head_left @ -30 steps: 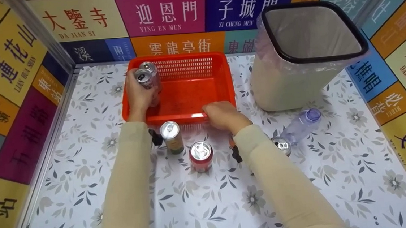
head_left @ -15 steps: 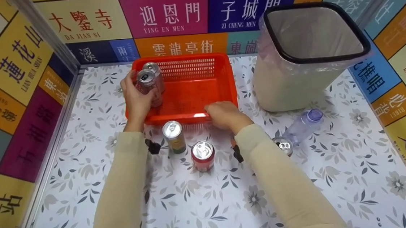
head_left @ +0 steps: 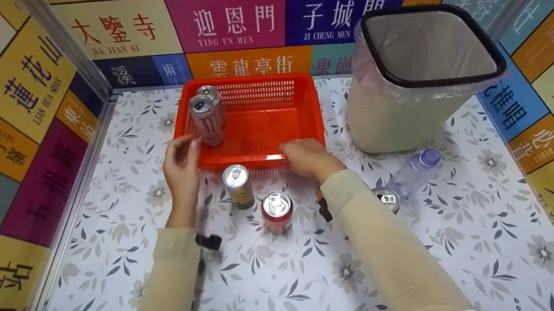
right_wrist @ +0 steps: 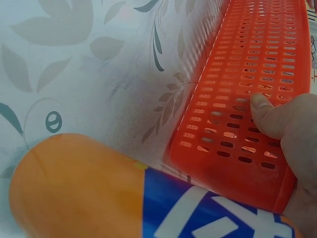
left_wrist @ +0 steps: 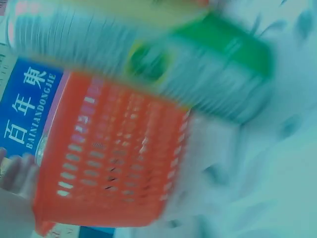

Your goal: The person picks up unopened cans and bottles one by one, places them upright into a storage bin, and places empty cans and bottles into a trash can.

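Two tall pale pink drink cans stand in the left end of a red plastic basket (head_left: 262,159): the front can (head_left: 210,126) and the back can (head_left: 218,105) partly behind it. Just outside the basket's front left corner is my left hand (head_left: 182,175), fingers loosely bent and holding nothing. My right hand (head_left: 309,158) grips the basket's front rim near its right corner. In the right wrist view the thumb (right_wrist: 267,116) presses on the slotted outer wall. A yellow-green can (head_left: 240,190) and a red can (head_left: 277,217) stand in front of the basket.
An orange and blue can (right_wrist: 89,188) lies close to the right wrist camera, mostly hidden by my forearm in the head view. A clear purple bottle (head_left: 412,174) lies at right beside another can (head_left: 386,199). Behind them stands a lined bin (head_left: 397,116).
My left hand has let go of the front pink can and drawn back toward me, out of the basket. That can stays upright inside. The right hand keeps its grip on the rim.
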Available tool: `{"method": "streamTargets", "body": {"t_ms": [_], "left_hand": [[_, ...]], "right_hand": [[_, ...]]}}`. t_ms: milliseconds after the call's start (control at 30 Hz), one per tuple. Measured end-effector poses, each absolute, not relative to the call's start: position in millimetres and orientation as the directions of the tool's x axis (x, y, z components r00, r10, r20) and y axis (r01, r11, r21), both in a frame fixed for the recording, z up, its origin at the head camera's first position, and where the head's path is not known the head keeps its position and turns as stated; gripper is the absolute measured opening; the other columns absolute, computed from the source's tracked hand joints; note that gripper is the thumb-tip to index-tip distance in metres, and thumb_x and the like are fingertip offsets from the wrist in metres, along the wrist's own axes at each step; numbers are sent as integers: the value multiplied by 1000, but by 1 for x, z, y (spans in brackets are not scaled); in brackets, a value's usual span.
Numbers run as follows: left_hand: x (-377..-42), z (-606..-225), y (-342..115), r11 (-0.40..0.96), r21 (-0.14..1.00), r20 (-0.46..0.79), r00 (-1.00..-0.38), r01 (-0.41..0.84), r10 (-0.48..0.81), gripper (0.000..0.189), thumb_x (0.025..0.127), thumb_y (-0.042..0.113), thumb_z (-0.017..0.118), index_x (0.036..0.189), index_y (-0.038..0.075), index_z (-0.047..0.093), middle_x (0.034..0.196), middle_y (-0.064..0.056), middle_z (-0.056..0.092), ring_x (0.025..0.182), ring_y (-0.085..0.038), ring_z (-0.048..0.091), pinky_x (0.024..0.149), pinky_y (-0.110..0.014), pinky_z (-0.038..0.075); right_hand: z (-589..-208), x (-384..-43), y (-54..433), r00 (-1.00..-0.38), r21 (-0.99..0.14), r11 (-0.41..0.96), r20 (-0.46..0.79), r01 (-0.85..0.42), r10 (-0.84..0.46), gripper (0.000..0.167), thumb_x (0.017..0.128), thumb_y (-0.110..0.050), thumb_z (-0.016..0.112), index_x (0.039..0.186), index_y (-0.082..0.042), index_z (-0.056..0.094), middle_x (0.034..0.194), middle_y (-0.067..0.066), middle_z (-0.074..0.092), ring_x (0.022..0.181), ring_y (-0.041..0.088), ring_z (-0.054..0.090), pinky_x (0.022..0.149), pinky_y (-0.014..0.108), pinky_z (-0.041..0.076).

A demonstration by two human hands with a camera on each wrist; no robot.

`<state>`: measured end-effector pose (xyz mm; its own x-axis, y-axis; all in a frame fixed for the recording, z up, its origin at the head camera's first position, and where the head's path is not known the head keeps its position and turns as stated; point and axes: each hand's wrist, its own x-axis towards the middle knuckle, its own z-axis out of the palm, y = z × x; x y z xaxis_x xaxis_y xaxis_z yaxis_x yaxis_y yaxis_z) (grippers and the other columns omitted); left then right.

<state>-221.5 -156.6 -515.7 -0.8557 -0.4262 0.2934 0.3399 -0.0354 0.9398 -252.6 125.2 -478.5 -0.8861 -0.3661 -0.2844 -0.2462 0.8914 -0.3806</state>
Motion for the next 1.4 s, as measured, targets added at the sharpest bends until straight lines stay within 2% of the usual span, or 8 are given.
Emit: {"method": "streamTargets", "body": {"t_ms": [100, 200, 333, 533, 600, 867, 1100, 1400], "left_hand": [[-197, -529, -153, -94, 925, 294, -851, 368, -434, 8, 102, -3, 66, 108, -7, 68, 102, -9, 71, 97, -21, 70, 94, -30, 58], [-176, -543, -149, -126, 929, 273, -872, 349, -406, 8, 100, -2, 69, 107, -7, 68, 99, -7, 71, 95, -20, 69, 90, -27, 58], [-159, -558, -146, -170, 939, 238, -922, 298, -304, 25, 96, -7, 72, 119, -8, 65, 112, -11, 69, 108, -23, 67, 99, -29, 56], [-153, -565, -139, -183, 959, 181, -966, 215, -187, 55, 91, -5, 80, 140, 0, 57, 135, -17, 65, 124, -29, 62, 112, -43, 50], [-152, -566, -136, -176, 966, 160, -974, 188, -160, 62, 89, -4, 82, 144, 2, 55, 139, -16, 62, 128, -30, 59, 115, -47, 47], [-152, -579, -134, 0, 992, 123, -990, 123, -74, 78, 84, 9, 92, 151, 15, 54, 147, -5, 59, 137, -23, 55, 120, -44, 42], [-154, -580, -130, 3, 993, 122, -991, 122, -61, 81, 83, 5, 91, 153, 8, 51, 150, -13, 59, 141, -29, 53, 120, -46, 42], [-160, -578, -114, 48, 994, 100, -991, 96, -91, 80, 82, 6, 91, 151, 4, 51, 152, -17, 57, 146, -32, 49, 124, -48, 36]], "right_hand": [[-478, -254, 125, -882, -349, 890, -258, -295, -393, 17, 104, -17, 57, 113, -8, 68, 106, 11, 67, 104, 34, 60, 102, 48, 51], [-478, -254, 125, -883, -329, 891, -245, -312, -400, 13, 103, -15, 59, 110, -9, 68, 106, 11, 68, 103, 34, 61, 101, 48, 52], [-479, -253, 125, -890, -359, 895, -266, -266, -371, 17, 106, -21, 55, 111, -10, 67, 108, 11, 66, 105, 34, 60, 101, 47, 51], [-478, -251, 125, -908, -460, 884, -331, -83, -258, 33, 110, -36, 46, 112, -12, 68, 109, 10, 63, 109, 32, 56, 101, 48, 50], [-477, -251, 125, -906, -445, 889, -322, -113, -276, 29, 110, -34, 47, 113, -13, 67, 110, 10, 64, 110, 32, 57, 103, 49, 50], [-479, -250, 123, -916, -498, 867, -332, -32, -225, 42, 110, -42, 39, 112, -12, 68, 111, 10, 63, 111, 31, 55, 102, 47, 48], [-480, -252, 126, -878, -310, 884, -219, -350, -425, 5, 101, -12, 60, 103, -11, 65, 103, 11, 67, 102, 34, 62, 99, 46, 52], [-482, -252, 125, -891, -366, 880, -219, -302, -397, 12, 105, -20, 57, 105, -11, 65, 106, 11, 67, 103, 34, 60, 101, 48, 51]]}}
